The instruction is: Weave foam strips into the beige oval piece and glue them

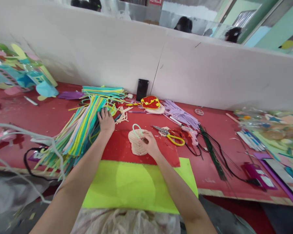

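My left hand (pixel 106 121) rests on the upper end of a big bundle of pipe cleaners (pixel 81 130) in teal, yellow, green and pink, its fingers stretched out. Over a cream, ridged shape (pixel 136 148) that looks made of pipe cleaners, my right hand (pixel 148 143) pinches a pale green pipe cleaner (pixel 134 126) bent into a loop. The cream piece lies on a red sheet (pixel 167 154), partly covered by my right fingers. Scissors with yellow handles (pixel 174 139) lie to the right of it.
A glue gun (pixel 191 134) with a black cord sits right of the scissors. Behind are lilac pipe cleaners (pixel 182 113), a red-and-yellow piece (pixel 150 102) and a phone (pixel 142 89) against the white partition (pixel 100 48). A lime sheet (pixel 136 188) covers the front edge.
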`<state>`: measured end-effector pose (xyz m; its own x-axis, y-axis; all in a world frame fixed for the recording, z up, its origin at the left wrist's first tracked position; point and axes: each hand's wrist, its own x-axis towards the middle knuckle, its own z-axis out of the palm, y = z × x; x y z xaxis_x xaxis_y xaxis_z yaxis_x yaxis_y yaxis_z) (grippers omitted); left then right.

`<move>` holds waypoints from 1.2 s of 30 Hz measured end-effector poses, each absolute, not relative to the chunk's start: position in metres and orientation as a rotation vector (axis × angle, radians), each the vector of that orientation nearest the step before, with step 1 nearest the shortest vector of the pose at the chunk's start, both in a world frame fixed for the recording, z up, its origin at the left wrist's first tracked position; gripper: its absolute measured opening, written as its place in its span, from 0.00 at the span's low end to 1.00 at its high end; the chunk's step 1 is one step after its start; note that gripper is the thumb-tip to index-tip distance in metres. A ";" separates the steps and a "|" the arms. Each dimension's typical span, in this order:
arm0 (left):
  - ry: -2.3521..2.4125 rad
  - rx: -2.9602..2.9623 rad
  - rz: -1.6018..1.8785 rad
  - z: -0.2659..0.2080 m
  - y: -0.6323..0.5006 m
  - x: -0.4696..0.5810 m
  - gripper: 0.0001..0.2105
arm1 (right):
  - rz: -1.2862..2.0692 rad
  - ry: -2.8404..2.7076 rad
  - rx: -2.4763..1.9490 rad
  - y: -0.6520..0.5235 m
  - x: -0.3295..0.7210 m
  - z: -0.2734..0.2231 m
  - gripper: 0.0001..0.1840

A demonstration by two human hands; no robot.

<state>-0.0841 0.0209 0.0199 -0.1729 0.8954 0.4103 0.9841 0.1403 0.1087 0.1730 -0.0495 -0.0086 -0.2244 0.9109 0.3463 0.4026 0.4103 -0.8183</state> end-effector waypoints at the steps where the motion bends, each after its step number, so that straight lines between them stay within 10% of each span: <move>1: -2.161 -1.830 -0.536 0.020 0.020 -0.085 0.22 | 0.743 -1.802 -1.133 -0.049 0.173 -0.008 0.03; 30: -2.726 -1.467 -0.249 0.073 -0.058 -0.129 0.27 | 0.831 -1.760 -1.182 -0.048 0.175 0.002 0.05; 36: -2.691 -1.392 -0.662 0.089 -0.073 -0.115 0.25 | 0.852 -1.734 -1.185 -0.047 0.175 0.003 0.05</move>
